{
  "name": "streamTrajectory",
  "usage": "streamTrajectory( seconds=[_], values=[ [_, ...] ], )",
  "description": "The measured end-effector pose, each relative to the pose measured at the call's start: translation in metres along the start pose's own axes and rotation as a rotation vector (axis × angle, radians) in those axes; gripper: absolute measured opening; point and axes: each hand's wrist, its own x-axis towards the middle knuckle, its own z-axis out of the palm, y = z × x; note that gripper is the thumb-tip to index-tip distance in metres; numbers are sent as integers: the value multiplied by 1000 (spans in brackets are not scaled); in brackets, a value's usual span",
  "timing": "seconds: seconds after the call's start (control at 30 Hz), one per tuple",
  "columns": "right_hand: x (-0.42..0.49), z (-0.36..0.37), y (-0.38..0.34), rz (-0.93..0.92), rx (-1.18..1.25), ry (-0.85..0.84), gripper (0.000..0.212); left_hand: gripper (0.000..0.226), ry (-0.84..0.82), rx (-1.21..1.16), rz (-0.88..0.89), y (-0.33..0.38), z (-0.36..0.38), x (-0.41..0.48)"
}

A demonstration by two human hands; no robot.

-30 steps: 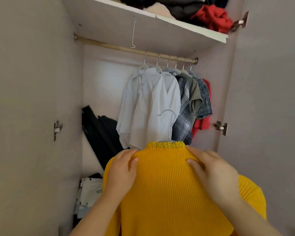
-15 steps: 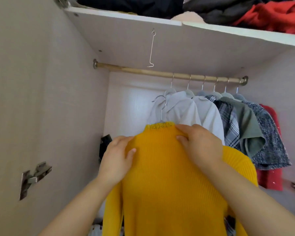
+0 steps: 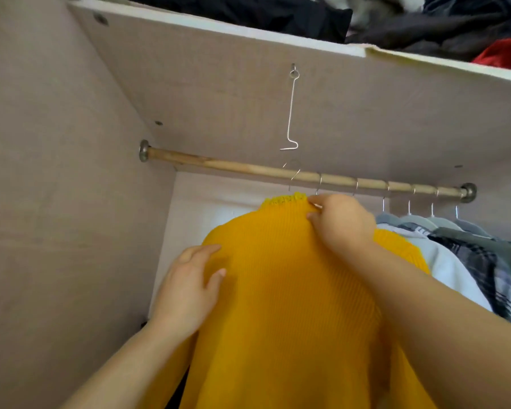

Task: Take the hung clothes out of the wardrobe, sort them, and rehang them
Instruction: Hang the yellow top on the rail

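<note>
The right hand [image 3: 343,221] pinches the yellow sweater [image 3: 278,296] at its collar, just under the rail [image 3: 233,166]; the left hand [image 3: 189,287] grips its shoulder.

The sweater [image 3: 292,290] is a thick ribbed knit, matt, with a crinkled frill along the collar. The rail [image 3: 219,164] is pale bare wood, slightly rough and ringed, and its end fitting [image 3: 144,150] is dull grey metal. The wire hook [image 3: 291,113] under the shelf [image 3: 219,63] is thin bright metal. The shelf's underside and the side wall [image 3: 56,202] are matt board with a faint woven grain. The hanger hooks [image 3: 383,203] are shiny wire. The shirts [image 3: 455,267] are smooth woven cloth.
</note>
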Motion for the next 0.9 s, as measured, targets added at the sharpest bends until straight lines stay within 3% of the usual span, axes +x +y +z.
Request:
streamTrajectory(
  seconds=[0.5, 0.9],
  values=[
    [45, 66, 55, -66, 15, 12, 35, 43, -16, -4, -50, -43, 49, 8],
    [16, 86, 63, -188, -101, 104, 47, 44, -59, -21, -7, -47, 58, -17]
  ],
)
